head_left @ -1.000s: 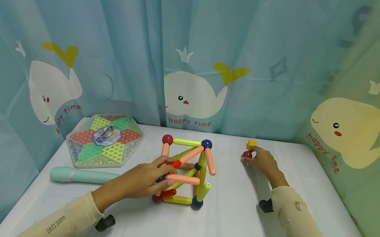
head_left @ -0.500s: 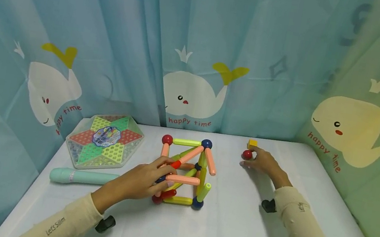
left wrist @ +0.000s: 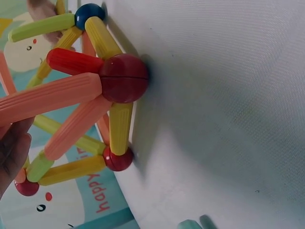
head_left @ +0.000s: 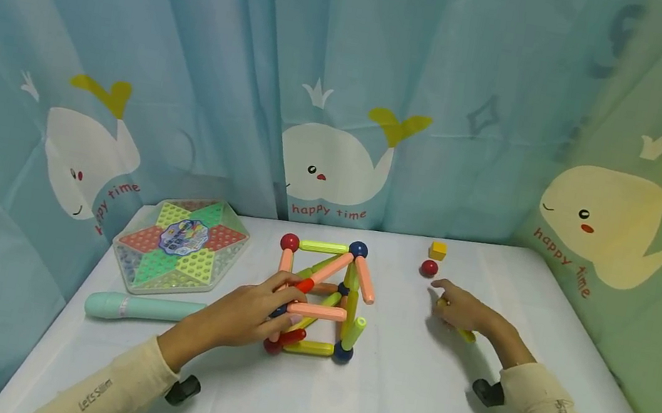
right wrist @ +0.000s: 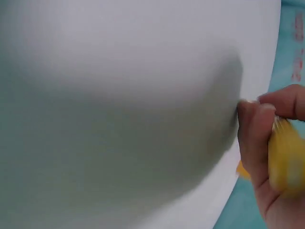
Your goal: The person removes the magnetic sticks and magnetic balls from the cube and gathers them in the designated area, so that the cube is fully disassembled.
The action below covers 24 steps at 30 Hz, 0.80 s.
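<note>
A frame of magnetic rods and balls (head_left: 308, 347) stands mid-table in the head view, built of yellow, salmon and red rods with red and blue balls. My left hand (head_left: 256, 310) grips its upper near-left corner, fingers curled about the dark blue ball and rods there. In the left wrist view, fingers (left wrist: 13, 155) show beside a salmon rod. My right hand (head_left: 461, 308) is above the table to the right, curled around a yellow rod (right wrist: 287, 160) whose ends stick out of the fist. A red ball (head_left: 429, 268) lies just beyond that hand, apart from it.
Behind the red ball sits a small yellow cube (head_left: 437, 251). A hexagonal Chinese checkers box (head_left: 181, 248) lies at the back left, with a mint-green tube-shaped object (head_left: 139, 307) in front of it. Printed curtains (head_left: 354, 58) enclose the back and sides of the table.
My right hand has let go of the red ball and drawn back toward me and to the right; the yellow rod in it now shows. The left hand stays on the frame.
</note>
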{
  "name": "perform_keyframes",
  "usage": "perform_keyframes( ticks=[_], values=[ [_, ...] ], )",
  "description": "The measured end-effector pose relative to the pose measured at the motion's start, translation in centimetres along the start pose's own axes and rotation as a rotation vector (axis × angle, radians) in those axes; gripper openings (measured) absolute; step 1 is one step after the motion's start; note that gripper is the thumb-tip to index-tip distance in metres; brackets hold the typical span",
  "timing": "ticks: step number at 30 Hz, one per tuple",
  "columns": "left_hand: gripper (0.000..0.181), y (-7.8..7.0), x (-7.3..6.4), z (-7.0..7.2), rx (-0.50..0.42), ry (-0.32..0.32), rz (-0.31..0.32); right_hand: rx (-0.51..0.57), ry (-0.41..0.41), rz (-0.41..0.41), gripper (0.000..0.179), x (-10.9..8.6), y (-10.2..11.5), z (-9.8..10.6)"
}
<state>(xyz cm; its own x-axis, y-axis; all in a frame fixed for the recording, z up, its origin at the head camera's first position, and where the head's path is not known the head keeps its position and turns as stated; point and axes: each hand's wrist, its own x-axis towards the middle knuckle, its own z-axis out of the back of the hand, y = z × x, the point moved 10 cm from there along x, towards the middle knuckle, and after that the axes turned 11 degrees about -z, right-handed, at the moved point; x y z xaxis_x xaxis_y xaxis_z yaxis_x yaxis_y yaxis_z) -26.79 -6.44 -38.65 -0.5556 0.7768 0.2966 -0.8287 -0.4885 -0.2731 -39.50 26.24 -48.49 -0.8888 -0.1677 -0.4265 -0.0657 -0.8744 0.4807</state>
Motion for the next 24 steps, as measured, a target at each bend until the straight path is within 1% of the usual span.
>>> perform_keyframes(
  ticks=[1, 3, 6, 9, 11, 13, 15, 16, 18, 20, 24],
  values=[
    [0.039, 0.0, 0.0, 0.0, -0.002, 0.003, 0.001, 0.008, 0.008, 0.002, 0.059, -0.4, 0.2, -0.4],
    [0.040, 0.0, 0.0, 0.0, -0.006, 0.007, 0.003, 0.014, -0.004, 0.010, 0.056, -1.2, 0.6, -1.0],
    [0.040, 0.1, 0.0, 0.1, -0.006, 0.012, 0.009, 0.011, -0.056, 0.010, 0.053, -2.0, 1.0, -1.5],
    [0.039, 0.1, 0.0, 0.2, -0.001, 0.012, 0.016, -0.004, -0.124, 0.054, 0.054, -2.8, 1.6, -1.4],
    [0.038, 0.1, 0.0, 0.2, -0.009, 0.011, 0.020, -0.047, -0.189, 0.094, 0.057, -3.4, 1.9, -1.2],
    [0.038, 0.1, 0.0, 0.2, -0.013, 0.013, 0.021, -0.098, -0.253, 0.113, 0.063, -3.9, 1.7, -1.0],
    [0.038, 0.0, 0.1, 0.1, -0.018, 0.014, 0.018, -0.133, -0.275, 0.105, 0.074, -4.3, 1.3, -1.2],
    [0.038, -0.1, 0.1, 0.1, -0.020, 0.015, 0.016, -0.139, -0.275, 0.099, 0.080, -4.5, 1.1, -1.4],
    [0.038, -0.2, 0.2, 0.1, -0.015, 0.019, 0.013, -0.130, -0.246, 0.089, 0.091, -4.6, 1.0, -1.8],
    [0.038, -0.1, 0.2, 0.0, -0.013, 0.021, 0.019, -0.111, -0.191, 0.084, 0.101, -4.5, 1.2, -2.3],
    [0.038, 0.1, -0.2, -0.1, -0.021, 0.019, 0.040, -0.134, -0.097, 0.072, 0.113, -3.3, 2.4, -3.3]
  ],
)
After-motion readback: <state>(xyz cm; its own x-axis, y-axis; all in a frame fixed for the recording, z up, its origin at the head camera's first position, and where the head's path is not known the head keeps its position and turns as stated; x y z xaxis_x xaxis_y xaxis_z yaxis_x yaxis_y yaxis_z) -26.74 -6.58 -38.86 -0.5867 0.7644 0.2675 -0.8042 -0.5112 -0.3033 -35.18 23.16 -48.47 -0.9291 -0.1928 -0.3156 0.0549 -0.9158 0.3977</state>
